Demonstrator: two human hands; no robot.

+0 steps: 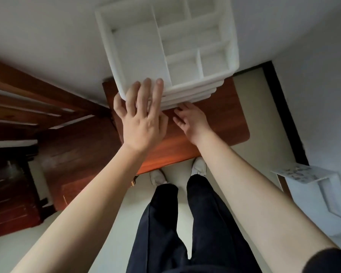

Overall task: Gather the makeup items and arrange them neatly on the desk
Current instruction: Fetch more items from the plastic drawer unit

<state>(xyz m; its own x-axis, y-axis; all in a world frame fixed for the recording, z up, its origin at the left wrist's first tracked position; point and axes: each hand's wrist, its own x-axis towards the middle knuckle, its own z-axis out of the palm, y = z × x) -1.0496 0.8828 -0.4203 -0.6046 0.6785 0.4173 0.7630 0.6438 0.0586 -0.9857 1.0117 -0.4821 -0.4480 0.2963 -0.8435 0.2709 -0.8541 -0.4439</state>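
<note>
A white plastic organizer [138,52] with several empty compartments on top and stacked drawers below stands on a small reddish wooden table [220,123] against the wall. My left hand [144,119] lies spread against its front left corner, fingers apart, fingertips on the top rim. Lower down, my right hand [191,119] touches the bottom drawer's front edge with its fingertips, fingers loosely bent. No makeup items are in view.
Dark wooden furniture [47,134] with slats fills the left side. A white shelf [307,174] with a patterned top juts from the right wall. Below are my dark trousers and white shoes [199,166] on a pale floor.
</note>
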